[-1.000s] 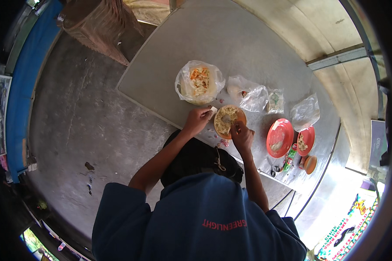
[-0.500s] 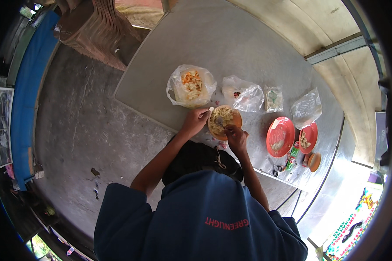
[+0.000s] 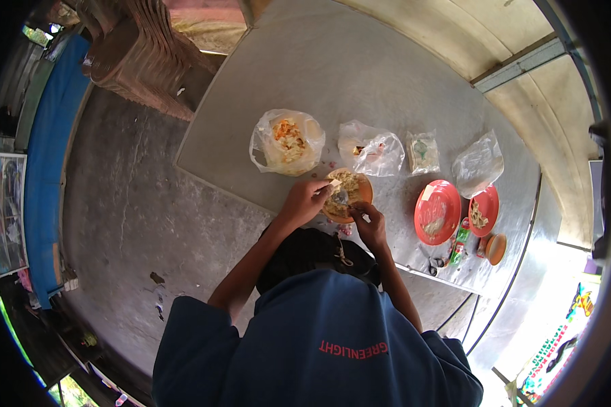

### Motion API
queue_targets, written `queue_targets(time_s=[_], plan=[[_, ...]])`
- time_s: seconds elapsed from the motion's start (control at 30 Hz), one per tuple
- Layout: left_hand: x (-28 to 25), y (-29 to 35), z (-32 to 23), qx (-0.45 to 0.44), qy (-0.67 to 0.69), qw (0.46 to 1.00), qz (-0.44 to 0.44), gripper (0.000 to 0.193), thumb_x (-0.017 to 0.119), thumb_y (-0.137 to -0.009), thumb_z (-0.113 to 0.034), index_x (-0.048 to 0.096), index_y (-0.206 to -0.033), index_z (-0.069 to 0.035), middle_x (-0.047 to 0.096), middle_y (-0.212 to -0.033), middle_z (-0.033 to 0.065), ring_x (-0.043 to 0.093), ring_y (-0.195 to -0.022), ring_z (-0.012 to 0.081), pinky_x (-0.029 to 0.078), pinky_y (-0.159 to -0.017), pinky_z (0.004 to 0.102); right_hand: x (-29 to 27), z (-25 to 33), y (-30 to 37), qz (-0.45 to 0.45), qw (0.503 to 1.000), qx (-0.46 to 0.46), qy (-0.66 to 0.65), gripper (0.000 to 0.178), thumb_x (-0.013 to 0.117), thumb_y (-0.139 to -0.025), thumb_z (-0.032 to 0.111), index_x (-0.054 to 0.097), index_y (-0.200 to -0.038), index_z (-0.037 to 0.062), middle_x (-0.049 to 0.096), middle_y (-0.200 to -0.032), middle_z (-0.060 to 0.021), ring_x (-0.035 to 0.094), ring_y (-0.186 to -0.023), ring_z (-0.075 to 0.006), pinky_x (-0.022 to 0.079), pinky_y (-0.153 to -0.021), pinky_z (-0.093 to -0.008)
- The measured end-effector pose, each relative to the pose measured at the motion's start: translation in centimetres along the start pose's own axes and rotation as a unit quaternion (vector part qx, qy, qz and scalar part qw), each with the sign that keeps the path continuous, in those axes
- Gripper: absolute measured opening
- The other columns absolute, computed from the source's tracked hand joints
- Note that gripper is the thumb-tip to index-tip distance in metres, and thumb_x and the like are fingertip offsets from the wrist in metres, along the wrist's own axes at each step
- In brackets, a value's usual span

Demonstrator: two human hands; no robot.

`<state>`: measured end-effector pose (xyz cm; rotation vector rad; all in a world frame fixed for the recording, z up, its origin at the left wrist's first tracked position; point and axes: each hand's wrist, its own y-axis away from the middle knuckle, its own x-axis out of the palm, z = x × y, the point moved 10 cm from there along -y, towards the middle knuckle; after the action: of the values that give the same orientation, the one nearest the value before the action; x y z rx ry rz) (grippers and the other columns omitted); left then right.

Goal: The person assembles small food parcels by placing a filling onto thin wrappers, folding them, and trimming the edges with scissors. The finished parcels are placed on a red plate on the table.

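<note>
A small pale flat piece [image 3: 335, 182], perhaps a wrapper skin, is pinched between the thumb and fingers of my left hand [image 3: 304, 203]. It is held over the left rim of an orange bowl [image 3: 366, 192] of yellowish, mushy filling. My right hand [image 3: 371, 226] is closed on the handle of a spoon [image 3: 342, 197], whose head rests in the filling. Beyond my left hand stands an open plastic bag [image 3: 263, 152] of chopped orange and pale vegetables [image 3: 290, 137]. Small pinkish bits [image 3: 345, 229] lie beside the bowl.
On the grey table [image 3: 285, 68] lie a clear bag [image 3: 392, 161], a square packet [image 3: 423, 154] and a crumpled bag [image 3: 480, 166]. To the right are two red plates [image 3: 424, 220], scissors [image 3: 436, 263], green packets [image 3: 459, 244] and a small orange bowl [image 3: 496, 249]. Stacked brown chairs [image 3: 132, 57] stand at far left.
My left hand has brought the pale piece from beside the bowl to over its rim. The spoon stays in the filling, my right hand still on it. The view has shifted slightly.
</note>
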<state>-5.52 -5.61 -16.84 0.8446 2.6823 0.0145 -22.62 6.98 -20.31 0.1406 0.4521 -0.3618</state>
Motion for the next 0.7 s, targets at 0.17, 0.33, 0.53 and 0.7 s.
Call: queue_targets(time_s=[0.17,0.33,0.53,0.7], plan=[[0.7,-0.7,2.0,-0.081,0.263,0.960,-0.043,0.031,0.059,-0.103,-0.019,0.066,-0.118,0.007,0.072,-0.103,0.0081,0.068,-0.091,0.0124,0.058,-0.077,0.0300,-2.3,-0.3,1.5,-0.018,0.994,0.088,-0.064,0.015,0.071,-0.090,0.006,0.069,-0.102,-0.0029,0.075,-0.088,-0.0128,0.070,-0.077,-0.0137,0.053,-0.072,-0.0277],[4.6,-0.5,3.6,-0.236,0.328,0.914,0.035,0.030,0.057,-0.103,-0.018,0.063,-0.120,0.006,0.069,-0.110,0.0094,0.068,-0.100,0.0174,0.059,-0.087,0.0308,-5.8,4.6,3.1,-0.124,0.992,0.014,0.022,0.010,0.071,-0.090,0.006,0.070,-0.100,0.0017,0.074,-0.086,-0.0102,0.070,-0.073,-0.0162,0.054,-0.066,-0.0299],[8.4,-0.4,1.5,-0.267,0.389,0.872,0.125,0.030,0.052,-0.105,-0.019,0.058,-0.122,0.005,0.066,-0.116,0.0134,0.069,-0.105,0.0236,0.059,-0.093,0.0346,-7.1,9.2,3.5,-0.163,0.959,-0.108,0.203,0.016,0.073,-0.082,0.001,0.071,-0.096,0.0084,0.072,-0.085,-0.0066,0.066,-0.069,-0.0247,0.054,-0.062,-0.0355],[8.9,-0.8,0.9,-0.270,0.381,0.875,0.130,0.028,0.050,-0.105,-0.016,0.059,-0.122,0.004,0.067,-0.117,0.0131,0.069,-0.105,0.0234,0.059,-0.094,0.0353,-6.8,10.2,3.6,-0.158,0.938,-0.142,0.275,0.020,0.073,-0.080,0.003,0.072,-0.098,0.0107,0.069,-0.085,-0.0043,0.064,-0.072,-0.0247,0.053,-0.064,-0.0369]])
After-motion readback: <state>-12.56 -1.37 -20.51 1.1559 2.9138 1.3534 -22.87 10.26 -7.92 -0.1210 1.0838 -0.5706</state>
